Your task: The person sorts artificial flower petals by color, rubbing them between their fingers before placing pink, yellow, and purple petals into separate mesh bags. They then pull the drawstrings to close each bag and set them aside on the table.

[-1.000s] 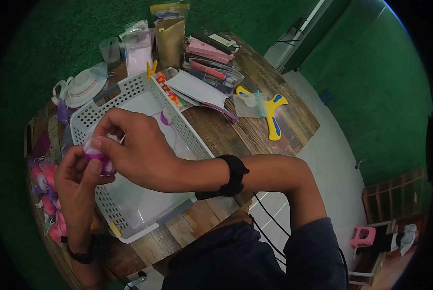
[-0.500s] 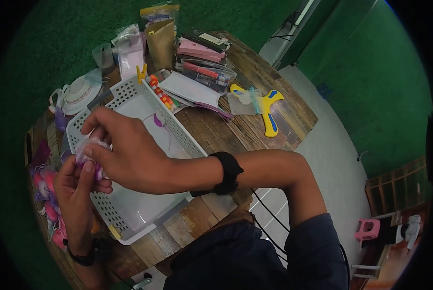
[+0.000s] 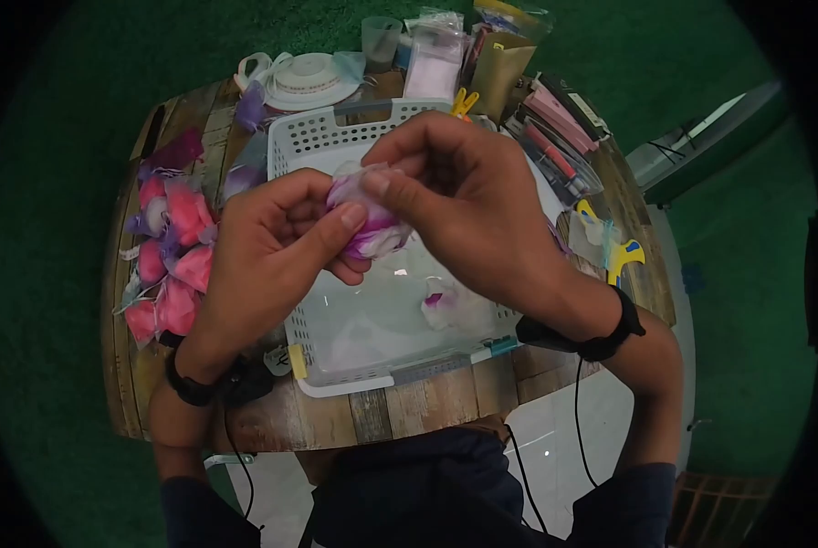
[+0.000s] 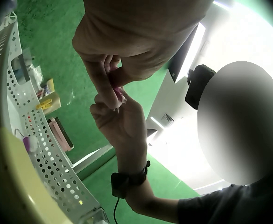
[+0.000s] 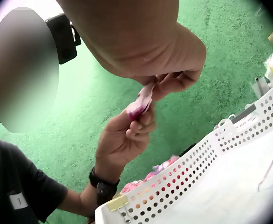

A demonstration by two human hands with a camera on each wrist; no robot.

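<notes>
A crumpled bundle of thin white-and-purple petal-like pieces is held between both hands above the basket. My left hand pinches its lower left side, thumb on top. My right hand pinches the upper edge between thumb and fingers. In the right wrist view the bundle appears as a narrow folded strip, purple at the lower end. Below the hands stands a white perforated basket. Inside it, near the right wrist, lies another white piece with a purple spot.
Pink and purple pouches lie on the wooden table left of the basket. A white ribbon roll, a clear cup and a brown paper bag stand behind. A yellow-and-blue three-armed toy is at the right.
The head view has swung round, so the basket now appears squarer and further right. The bundle shows more spread white and purple layers. Both hands still hold it.
</notes>
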